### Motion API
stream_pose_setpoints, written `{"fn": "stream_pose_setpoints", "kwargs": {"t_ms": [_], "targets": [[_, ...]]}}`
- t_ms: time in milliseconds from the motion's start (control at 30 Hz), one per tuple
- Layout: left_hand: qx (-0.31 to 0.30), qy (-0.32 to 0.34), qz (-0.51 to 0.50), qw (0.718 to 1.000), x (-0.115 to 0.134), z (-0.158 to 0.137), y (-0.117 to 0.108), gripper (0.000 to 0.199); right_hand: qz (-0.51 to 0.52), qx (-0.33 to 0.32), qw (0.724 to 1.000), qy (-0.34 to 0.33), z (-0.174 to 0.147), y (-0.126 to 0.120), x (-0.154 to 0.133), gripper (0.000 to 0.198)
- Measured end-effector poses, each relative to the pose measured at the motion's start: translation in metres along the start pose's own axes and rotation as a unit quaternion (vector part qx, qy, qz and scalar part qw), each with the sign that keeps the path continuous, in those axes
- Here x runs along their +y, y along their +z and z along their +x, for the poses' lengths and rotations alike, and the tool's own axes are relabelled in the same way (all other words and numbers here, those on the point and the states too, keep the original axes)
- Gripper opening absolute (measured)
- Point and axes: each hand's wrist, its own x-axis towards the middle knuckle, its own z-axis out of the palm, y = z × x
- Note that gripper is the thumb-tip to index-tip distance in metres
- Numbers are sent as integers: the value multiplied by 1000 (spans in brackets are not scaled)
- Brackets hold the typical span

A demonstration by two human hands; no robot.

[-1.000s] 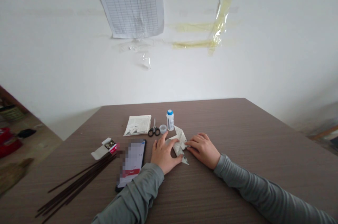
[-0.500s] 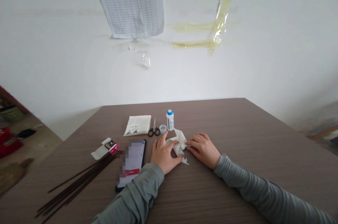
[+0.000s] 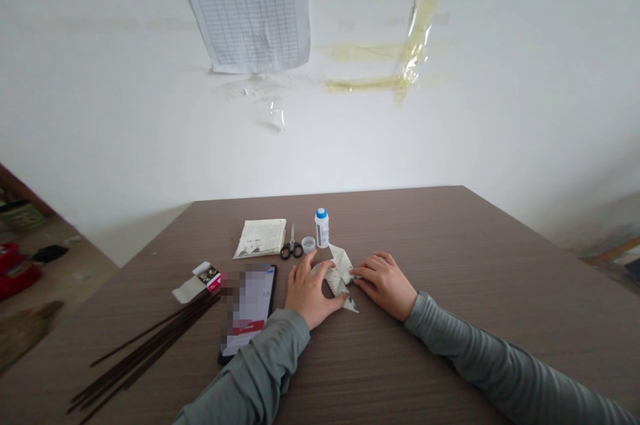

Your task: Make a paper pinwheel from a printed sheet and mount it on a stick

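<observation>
A pinwheel-shaped piece of folded newspaper [image 3: 341, 269] lies on the table between my hands. My left hand [image 3: 311, 295] is at its left side with fingers spread, the thumb by the lower point and the index finger over the left part. Part of the paper is hidden under these fingers. On the other side, my right hand [image 3: 385, 283] has its fingertips pinched together at the right edge of the paper. Just behind stands a white glue bottle [image 3: 323, 230] with a blue top, beside a small clear cap [image 3: 308, 245].
Black-handled scissors [image 3: 292, 246] and a folded newspaper stack [image 3: 261, 238] lie behind my left hand. A phone [image 3: 250, 311] is by my left forearm. Farther left are thin dark sticks [image 3: 150, 345] and an opened small box [image 3: 206, 276]. The wall [image 3: 250, 165] borders the table's back edge.
My left index finger has lifted and drawn back slightly from the middle of the paper. My right hand and the paper stay in nearly the same place.
</observation>
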Motion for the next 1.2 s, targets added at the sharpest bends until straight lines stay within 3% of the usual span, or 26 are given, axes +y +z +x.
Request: {"fn": "stream_pose_setpoints", "kwargs": {"t_ms": [467,967,1200], "targets": [[-11,15,5,1000,3,-2,-3,50,4,0,1000,6,-1,-1,-1,27],[-1,7,9,1000,4,-4,-2,66,3,-3,1000,2,-1,-1,-1,28],[-27,15,11,999,9,-6,-6,48,-8,-1,1000,-2,-2,0,1,25]]}}
